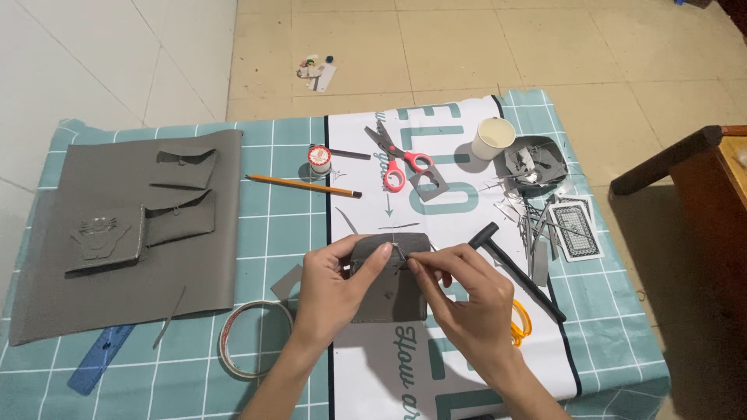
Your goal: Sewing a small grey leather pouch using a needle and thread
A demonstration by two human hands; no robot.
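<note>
A small grey leather piece (395,299) lies on the white printed sheet (373,373) in front of me. My left hand (333,292) presses down on its left side, thumb stretched across the top. My right hand (465,299) pinches something thin, a needle or thread, at the piece's upper middle; a pale thread runs up from there. Both hands touch the piece.
A large grey leather sheet (124,233) with pockets lies left. Red scissors (401,159), a pencil (303,185), a thread spool (320,159), a paper cup (494,138), a black hammer (517,272), a tape roll (253,338), a blue ruler (99,358), playing cards (576,229). Wooden furniture (700,179) stands right.
</note>
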